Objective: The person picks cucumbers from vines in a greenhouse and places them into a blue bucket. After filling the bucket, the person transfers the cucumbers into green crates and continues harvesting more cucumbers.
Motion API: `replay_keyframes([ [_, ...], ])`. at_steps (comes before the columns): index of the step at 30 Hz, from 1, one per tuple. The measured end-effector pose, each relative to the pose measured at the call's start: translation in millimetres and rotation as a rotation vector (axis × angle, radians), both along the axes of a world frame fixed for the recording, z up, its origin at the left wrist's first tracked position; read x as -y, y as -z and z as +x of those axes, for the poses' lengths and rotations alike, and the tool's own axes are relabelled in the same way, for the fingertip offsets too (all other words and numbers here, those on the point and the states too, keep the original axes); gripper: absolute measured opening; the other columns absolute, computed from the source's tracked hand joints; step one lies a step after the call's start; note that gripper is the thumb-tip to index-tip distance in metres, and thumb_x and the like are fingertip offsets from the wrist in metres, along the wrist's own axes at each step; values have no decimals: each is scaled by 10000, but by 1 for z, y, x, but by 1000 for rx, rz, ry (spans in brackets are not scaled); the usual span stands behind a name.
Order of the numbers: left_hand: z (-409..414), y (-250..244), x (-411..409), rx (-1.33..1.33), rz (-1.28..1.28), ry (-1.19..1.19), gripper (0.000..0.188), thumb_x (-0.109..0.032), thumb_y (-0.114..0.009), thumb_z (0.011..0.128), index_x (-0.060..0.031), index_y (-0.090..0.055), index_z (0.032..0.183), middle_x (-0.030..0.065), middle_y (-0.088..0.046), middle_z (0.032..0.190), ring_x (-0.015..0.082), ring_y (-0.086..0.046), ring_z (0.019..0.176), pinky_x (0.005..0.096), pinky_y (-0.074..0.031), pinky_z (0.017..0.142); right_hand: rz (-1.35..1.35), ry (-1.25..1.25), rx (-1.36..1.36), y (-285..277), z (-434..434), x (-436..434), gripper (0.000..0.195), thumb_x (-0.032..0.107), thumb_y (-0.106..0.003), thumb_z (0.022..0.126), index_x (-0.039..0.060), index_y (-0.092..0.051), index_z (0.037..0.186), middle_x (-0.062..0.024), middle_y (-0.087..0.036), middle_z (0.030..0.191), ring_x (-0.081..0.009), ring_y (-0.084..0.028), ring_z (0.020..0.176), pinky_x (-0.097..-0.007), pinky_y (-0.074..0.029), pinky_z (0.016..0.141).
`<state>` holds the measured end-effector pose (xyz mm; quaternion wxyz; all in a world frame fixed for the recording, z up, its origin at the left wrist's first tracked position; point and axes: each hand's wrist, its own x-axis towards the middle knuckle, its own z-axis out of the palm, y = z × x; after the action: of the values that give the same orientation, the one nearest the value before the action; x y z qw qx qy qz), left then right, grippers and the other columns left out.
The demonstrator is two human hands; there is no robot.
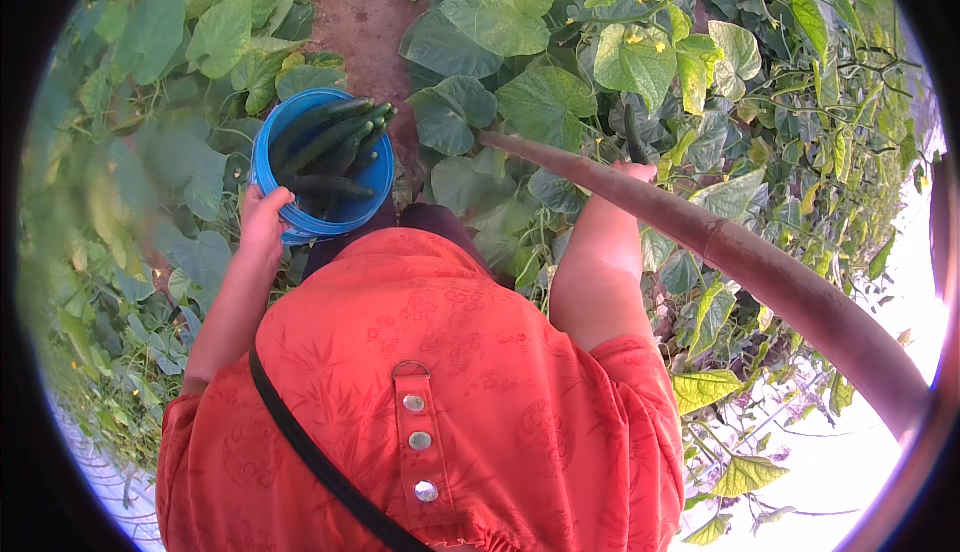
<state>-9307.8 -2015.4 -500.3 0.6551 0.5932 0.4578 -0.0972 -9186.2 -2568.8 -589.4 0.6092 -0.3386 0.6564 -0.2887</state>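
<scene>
My left hand (264,216) grips the rim of a blue plastic bucket (385,184) in front of my left side. Several dark green cucumbers (324,139) lie in it, most with their ends leaning on the far right rim. On the other side, my right hand (637,170) reaches in among the vine leaves, its fingers closed around the lower end of a dark cucumber (634,134) that points away from me. Leaves and a pole partly cover that hand. Whether this cucumber still hangs on its stem is not visible.
A bamboo pole (709,235) slants across my right forearm's side, from the leaves to the right rim of view. Cucumber vines with broad leaves (504,8) and small yellow flowers crowd both sides. Between them runs a bare soil path (360,19).
</scene>
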Motion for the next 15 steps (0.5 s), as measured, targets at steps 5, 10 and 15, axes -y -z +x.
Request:
replay_keyframes([
  [5, 50, 8, -26, 21, 29, 183, 202, -36, -634, 760, -79, -562, 944, 20, -616, 803, 122, -607, 609, 260, -487, 491, -2, -120, 102, 56, -24, 24, 319, 379, -631, 908, 103, -594, 1065, -37, -581, 890, -169, -532, 790, -326, -425, 703],
  [10, 76, 6, -38, 62, 90, 200, 271, -63, -688, 730, -82, -538, 955, 7, -584, 793, 105, -543, 603, 260, -415, 505, -86, -337, -186, 53, 0, -7, 512, 527, -542, 960, 67, -594, 1181, -113, -650, 1022, -235, -617, 862, -389, -494, 673],
  [15, 105, -10, -32, -28, 158, 268, 298, -43, -703, 707, -74, -518, 937, -1, -547, 782, 105, -514, 616, 278, -409, 521, -325, -609, -830, 81, 1, 12, 583, 485, -427, 1002, -26, -637, 1190, -245, -662, 1190, -383, -687, 979, -475, -561, 794],
])
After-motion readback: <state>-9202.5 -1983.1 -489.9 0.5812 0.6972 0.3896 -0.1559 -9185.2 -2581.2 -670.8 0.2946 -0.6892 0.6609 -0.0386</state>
